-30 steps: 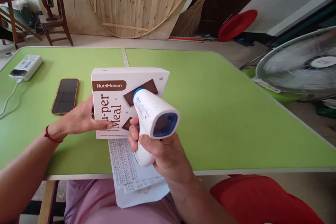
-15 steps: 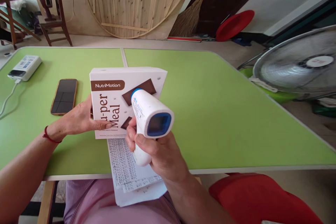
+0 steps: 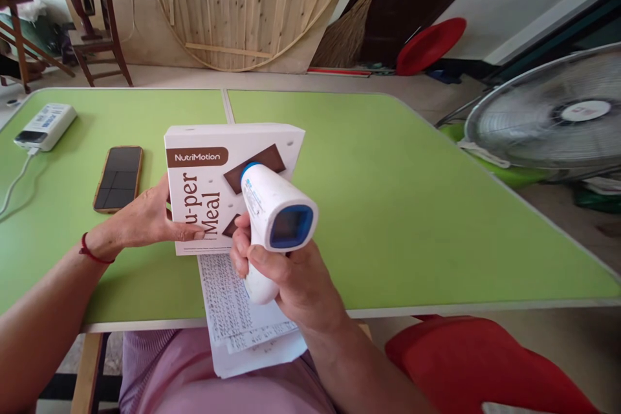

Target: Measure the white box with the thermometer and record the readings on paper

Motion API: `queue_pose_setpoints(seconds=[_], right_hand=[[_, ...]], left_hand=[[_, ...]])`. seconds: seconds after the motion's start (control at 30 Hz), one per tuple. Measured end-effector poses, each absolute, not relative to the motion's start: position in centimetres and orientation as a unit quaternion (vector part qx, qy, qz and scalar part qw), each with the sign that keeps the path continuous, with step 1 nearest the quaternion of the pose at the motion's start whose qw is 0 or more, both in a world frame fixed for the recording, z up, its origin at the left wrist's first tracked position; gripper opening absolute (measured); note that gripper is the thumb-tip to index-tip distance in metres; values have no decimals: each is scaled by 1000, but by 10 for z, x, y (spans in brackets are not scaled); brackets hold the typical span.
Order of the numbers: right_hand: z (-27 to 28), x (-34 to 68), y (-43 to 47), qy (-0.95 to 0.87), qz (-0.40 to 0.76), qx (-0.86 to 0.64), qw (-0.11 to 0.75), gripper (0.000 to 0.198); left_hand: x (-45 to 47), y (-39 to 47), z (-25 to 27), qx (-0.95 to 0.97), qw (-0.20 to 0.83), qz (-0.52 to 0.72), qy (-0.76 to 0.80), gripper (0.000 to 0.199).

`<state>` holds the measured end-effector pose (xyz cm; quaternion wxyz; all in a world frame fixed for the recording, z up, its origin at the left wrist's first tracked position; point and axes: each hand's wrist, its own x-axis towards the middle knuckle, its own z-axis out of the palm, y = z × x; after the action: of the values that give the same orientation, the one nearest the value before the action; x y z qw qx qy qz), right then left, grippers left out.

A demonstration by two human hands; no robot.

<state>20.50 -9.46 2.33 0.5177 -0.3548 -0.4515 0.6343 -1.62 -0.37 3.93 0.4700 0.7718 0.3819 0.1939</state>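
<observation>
A white and brown NutriMotion box [image 3: 196, 191] stands upright on the green table [image 3: 412, 207]. My left hand [image 3: 152, 217] grips its left side, thumb across the front and fingers behind. Wrapped round the handle of a white infrared thermometer [image 3: 274, 207] with a blue-framed screen is my right hand [image 3: 286, 272]. The thermometer's blue front end points at the box and covers part of its face; whether the two touch I cannot tell. Below the box, handwritten paper sheets [image 3: 233, 310] hang over the near table edge towards my lap.
A phone [image 3: 118, 178] lies left of the box. Further left is a white power bank [image 3: 46, 126] with a cable. A large fan [image 3: 548, 110] stands beyond the table's right edge. Near the front right is a red chair [image 3: 485, 362].
Almost nothing differs. The box and thermometer appear very slightly further left, along with a small shift of the whole view. Both hands keep their hold.
</observation>
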Motion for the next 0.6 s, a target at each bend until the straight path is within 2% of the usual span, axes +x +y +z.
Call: queue_pose_setpoints(seconds=[0.13, 0.23, 0.27, 0.3, 0.37, 0.5, 0.6], right_hand=[[26, 211, -100, -479, 618, -353, 515, 28], [32, 240, -99, -539, 532, -360, 545, 17], [33, 256, -94, -566, 492, -363, 554, 19], [34, 275, -87, -590, 459, -368, 554, 28], [31, 315, -67, -655, 397, -404, 499, 47], [11, 367, -20, -722, 308, -506, 357, 43], [-8, 367, -7, -742, 283, -539, 282, 51]], left_hand=[[-20, -3, 40, 794, 414, 149, 419, 65], [-20, -2, 38, 792, 438, 161, 393, 69], [-20, -2, 37, 788, 458, 169, 375, 71], [-20, -2, 36, 784, 476, 175, 358, 72], [-19, -2, 35, 777, 501, 180, 336, 70], [-18, -4, 37, 769, 516, 187, 327, 68], [-16, -6, 40, 759, 520, 196, 339, 63]])
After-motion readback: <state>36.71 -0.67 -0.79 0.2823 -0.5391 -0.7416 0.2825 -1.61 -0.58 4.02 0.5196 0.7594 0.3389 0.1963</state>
